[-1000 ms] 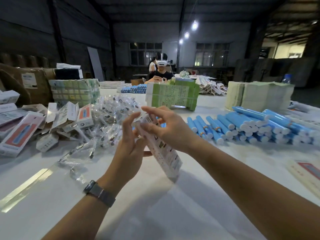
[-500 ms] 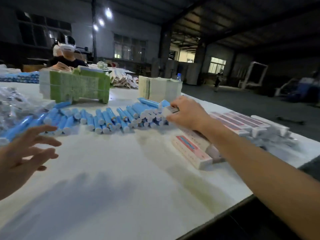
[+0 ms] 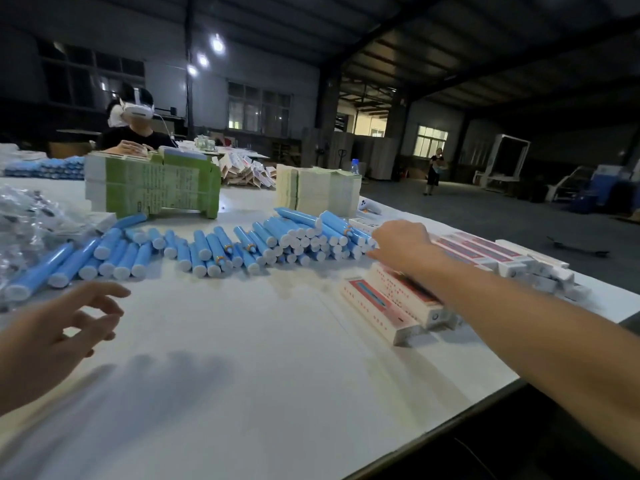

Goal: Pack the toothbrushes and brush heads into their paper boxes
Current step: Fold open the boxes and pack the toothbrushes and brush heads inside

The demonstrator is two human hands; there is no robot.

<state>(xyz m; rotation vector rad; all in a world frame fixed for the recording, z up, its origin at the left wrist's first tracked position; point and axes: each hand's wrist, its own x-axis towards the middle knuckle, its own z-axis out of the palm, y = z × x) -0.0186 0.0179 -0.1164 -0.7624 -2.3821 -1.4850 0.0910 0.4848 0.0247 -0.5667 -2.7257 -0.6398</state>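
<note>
My right hand (image 3: 401,244) is stretched out over the table (image 3: 263,358) to the right end of the row of blue toothbrush handles (image 3: 249,249), with the packed boxes (image 3: 391,306) lying just beneath my forearm. The handles lie side by side, long axes running away from me, white caps toward me, so the nearest ones sit just left of my knuckles. This hand is clearly the closer one for a pick. Its fingers curl downward and away from the camera; I cannot tell whether they grip anything. My left hand (image 3: 52,337) hovers low at the near left, fingers (image 3: 104,292) loosely spread and empty, touching nothing, near the left end of the row.
</note>
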